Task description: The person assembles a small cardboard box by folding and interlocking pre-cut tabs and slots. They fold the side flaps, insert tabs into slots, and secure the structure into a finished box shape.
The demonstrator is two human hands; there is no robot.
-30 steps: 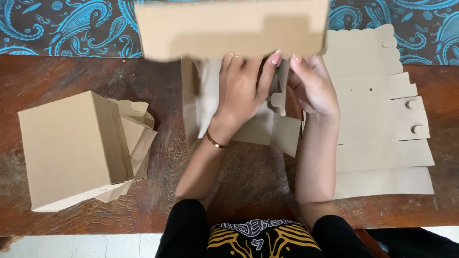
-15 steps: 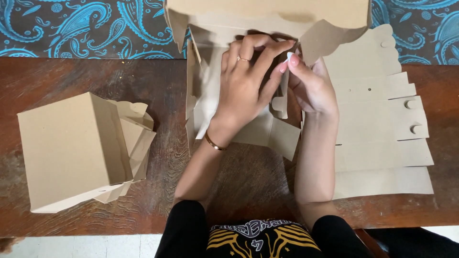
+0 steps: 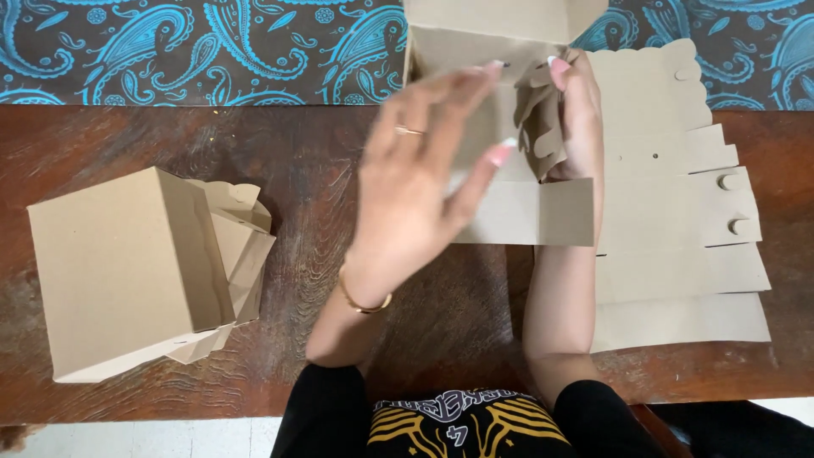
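At the far middle of the wooden counter (image 3: 212, 136), a half-folded cardboard box (image 3: 500, 51) stands open. The right hand (image 3: 581, 119) pinches its scalloped flap (image 3: 543, 127); the left hand (image 3: 415, 178) hovers open-fingered, holding nothing. Flat cardboard blanks (image 3: 678, 220) lie right, finished boxes (image 3: 127, 263) left.

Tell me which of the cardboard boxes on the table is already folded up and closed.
The folded box at the left end of the wooden table, standing untouched. The box between the hands is only half-formed, and the pieces on the right lie flat.
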